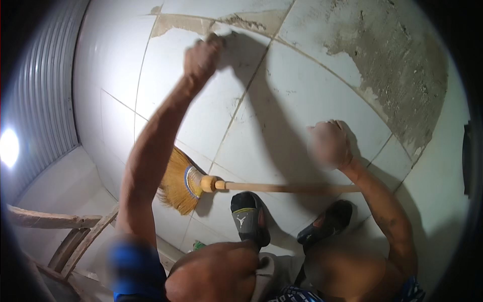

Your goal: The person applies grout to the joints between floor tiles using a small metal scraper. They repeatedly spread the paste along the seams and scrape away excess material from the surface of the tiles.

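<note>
1. White, large-format floor tiles with thin dark joints (pixel 201 108) spread beneath both hands, their straight edges bowed by the wide lens.
2. The person's left hand (pixel 203 54), at the end of an outstretched forearm, is over the upper part of these tiles, near a narrow strip of bare beige-grey mortar (pixel 183 24). Its fingers curl inward; whether they grasp anything cannot be told.
3. The person's right hand (pixel 329 143) is lower and well apart from the left, above the same tiled floor. It also looks bent inward, but a blur covers much of it, so its grip cannot be told either.
4. A broad, rough grey patch with ragged edges (pixel 397 70) lies beyond the right hand, bordering the tiles.
5. A golden straw broom with a fanned head and a long pale wooden handle (pixel 266 187) lies across the floor in front of the feet, its head beside the left forearm and its handle running toward the right one.
6. Two dark open-heeled slippers (pixel 250 219) rest on the tiles just below the handle.
7. Ribbed grey metal sheeting (pixel 48 85) stands at the left, above a weathered wooden frame (pixel 75 246).
</note>
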`<state>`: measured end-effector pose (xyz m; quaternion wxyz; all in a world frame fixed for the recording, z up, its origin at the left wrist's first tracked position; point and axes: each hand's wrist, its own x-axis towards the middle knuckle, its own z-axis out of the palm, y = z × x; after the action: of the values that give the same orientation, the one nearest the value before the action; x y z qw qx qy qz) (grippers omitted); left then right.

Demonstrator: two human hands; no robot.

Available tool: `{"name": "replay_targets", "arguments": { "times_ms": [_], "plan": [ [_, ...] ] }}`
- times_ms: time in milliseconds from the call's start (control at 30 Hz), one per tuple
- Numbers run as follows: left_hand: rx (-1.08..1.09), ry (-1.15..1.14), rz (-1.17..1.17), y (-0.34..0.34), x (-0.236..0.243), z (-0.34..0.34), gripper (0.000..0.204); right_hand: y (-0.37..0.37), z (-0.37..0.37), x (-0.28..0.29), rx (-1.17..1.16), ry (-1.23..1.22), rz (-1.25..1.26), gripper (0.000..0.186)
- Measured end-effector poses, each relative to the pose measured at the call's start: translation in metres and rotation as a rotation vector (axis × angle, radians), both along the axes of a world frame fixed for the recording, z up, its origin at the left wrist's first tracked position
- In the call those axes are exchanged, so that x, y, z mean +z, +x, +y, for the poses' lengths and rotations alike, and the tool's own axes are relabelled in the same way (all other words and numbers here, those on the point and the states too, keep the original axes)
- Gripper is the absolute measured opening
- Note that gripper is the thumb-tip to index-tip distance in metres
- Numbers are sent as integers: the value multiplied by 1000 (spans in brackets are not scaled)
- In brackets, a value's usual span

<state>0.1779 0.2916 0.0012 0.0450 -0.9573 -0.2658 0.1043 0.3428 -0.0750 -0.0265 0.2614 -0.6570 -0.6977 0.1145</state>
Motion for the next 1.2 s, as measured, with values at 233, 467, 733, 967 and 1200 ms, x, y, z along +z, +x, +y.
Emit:
{"name": "replay_targets", "arguments": {
  "times_ms": [233, 467, 733, 967, 1200],
  "plan": [
    [-227, 79, -242, -27, -9, 28, 27, 3, 5, 5, 17, -25, -9, 35],
    [-77, -13, -208, -19, -15, 22, 30, -1, 1, 7, 34, -21, -28, 36],
    [-68, 110, -280, -34, -14, 59, 29, -5, 11, 4, 40, 34, -37, 30],
    [74, 51, -421, -21, -7, 18, 27, -6, 17, 19, 14, -35, 79, 38],
    [510, -304, -880, -17, 32, -56, 20, -32, 150, 88, 136, -70, 105, 69]
  ]
}}
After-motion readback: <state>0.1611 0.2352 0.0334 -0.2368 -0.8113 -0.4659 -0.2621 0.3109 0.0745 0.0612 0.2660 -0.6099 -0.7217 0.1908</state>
